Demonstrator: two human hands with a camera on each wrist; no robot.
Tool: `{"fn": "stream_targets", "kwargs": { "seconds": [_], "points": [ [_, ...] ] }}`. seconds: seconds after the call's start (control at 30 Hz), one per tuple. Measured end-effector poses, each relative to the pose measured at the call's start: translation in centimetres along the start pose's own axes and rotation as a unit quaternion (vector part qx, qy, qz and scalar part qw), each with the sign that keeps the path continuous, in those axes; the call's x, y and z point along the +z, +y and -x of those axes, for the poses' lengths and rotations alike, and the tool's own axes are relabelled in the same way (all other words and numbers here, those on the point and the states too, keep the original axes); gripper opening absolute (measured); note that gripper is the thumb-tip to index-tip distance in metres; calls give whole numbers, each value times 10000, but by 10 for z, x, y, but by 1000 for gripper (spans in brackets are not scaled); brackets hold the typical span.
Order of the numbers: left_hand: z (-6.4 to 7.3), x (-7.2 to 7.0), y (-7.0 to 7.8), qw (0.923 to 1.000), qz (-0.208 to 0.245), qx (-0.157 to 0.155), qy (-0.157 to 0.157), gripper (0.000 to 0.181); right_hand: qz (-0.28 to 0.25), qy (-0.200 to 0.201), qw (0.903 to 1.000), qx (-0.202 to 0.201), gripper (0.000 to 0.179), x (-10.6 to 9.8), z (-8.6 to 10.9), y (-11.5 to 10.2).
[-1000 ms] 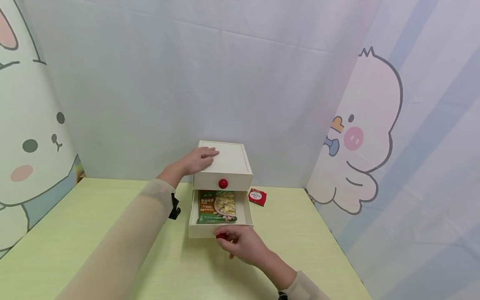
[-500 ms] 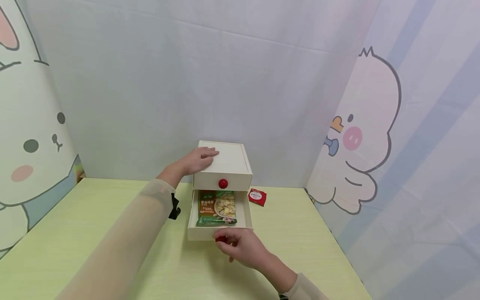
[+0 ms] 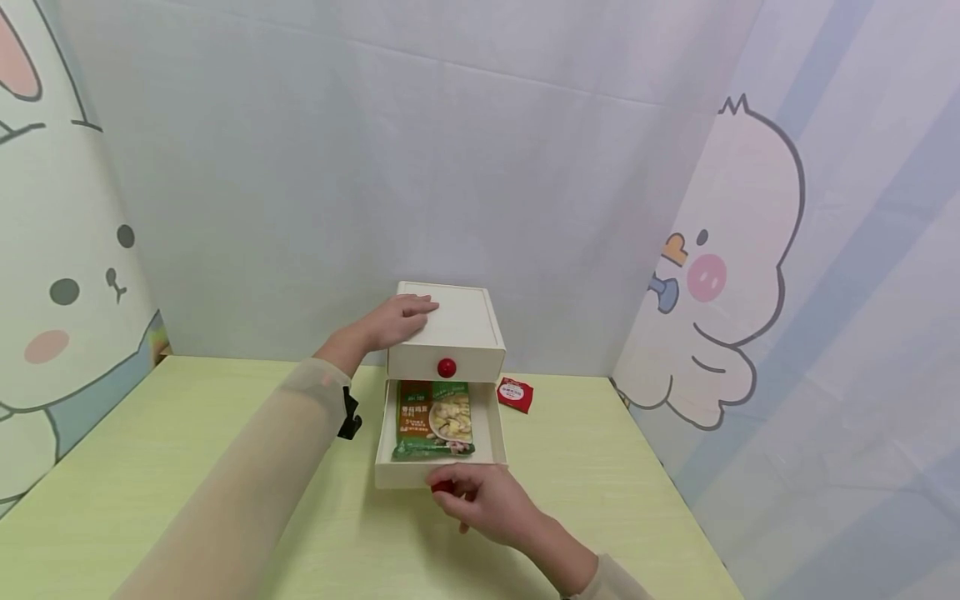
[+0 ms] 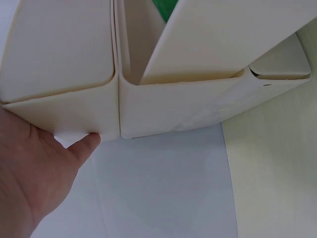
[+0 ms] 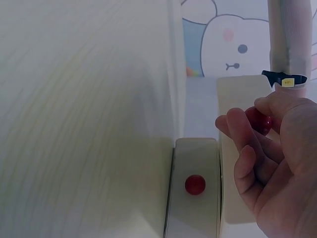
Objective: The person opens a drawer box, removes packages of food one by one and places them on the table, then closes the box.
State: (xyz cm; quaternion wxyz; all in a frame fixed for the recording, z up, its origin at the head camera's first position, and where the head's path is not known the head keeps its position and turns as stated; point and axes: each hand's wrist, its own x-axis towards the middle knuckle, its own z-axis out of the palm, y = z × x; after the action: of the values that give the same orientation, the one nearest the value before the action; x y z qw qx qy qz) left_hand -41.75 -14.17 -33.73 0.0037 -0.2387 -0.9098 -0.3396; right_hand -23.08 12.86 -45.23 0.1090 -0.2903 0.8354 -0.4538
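A small white drawer cabinet (image 3: 453,317) with red knobs stands on the table. My left hand (image 3: 396,321) rests on its top with the fingers extended; in the left wrist view the thumb (image 4: 85,148) lies along the side panel. My right hand (image 3: 487,504) pinches the red knob (image 3: 442,487) of a pulled-out drawer (image 3: 405,477) between thumb and fingers. Inside that drawer lies a green and brown food packet (image 3: 431,421) with a picture of a bowl, its far end under the upper drawer. The upper drawer (image 3: 412,364) is closed.
A small red packet (image 3: 515,394) lies on the pale green table (image 3: 600,483), right of the cabinet. In the right wrist view, the closed bottom drawer (image 5: 195,218) has its own red knob. A grey curtain (image 3: 300,208) hangs behind, with cartoon animals at both sides.
My right hand has drawn the drawer slightly farther out, toward me, and the food packet has come along with it. My left hand has stayed on the cabinet top.
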Motion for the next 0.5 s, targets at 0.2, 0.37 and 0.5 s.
{"fn": "stream_targets", "kwargs": {
  "seconds": [0.2, 0.37, 0.5],
  "points": [
    [1, 0, 2, 10000, -21, 6, 24, 56, -8, -16, 10000, -18, 20, 1, 4, 0],
    [2, -1, 2, 10000, -43, 10, 2, 57, -12, -55, 10000, 2, 20, 1, 7, -1],
    [2, 0, 2, 10000, 18, 11, 9, 57, 2, -80, 9999, -68, 20, 1, 9, 0]
  ]
}}
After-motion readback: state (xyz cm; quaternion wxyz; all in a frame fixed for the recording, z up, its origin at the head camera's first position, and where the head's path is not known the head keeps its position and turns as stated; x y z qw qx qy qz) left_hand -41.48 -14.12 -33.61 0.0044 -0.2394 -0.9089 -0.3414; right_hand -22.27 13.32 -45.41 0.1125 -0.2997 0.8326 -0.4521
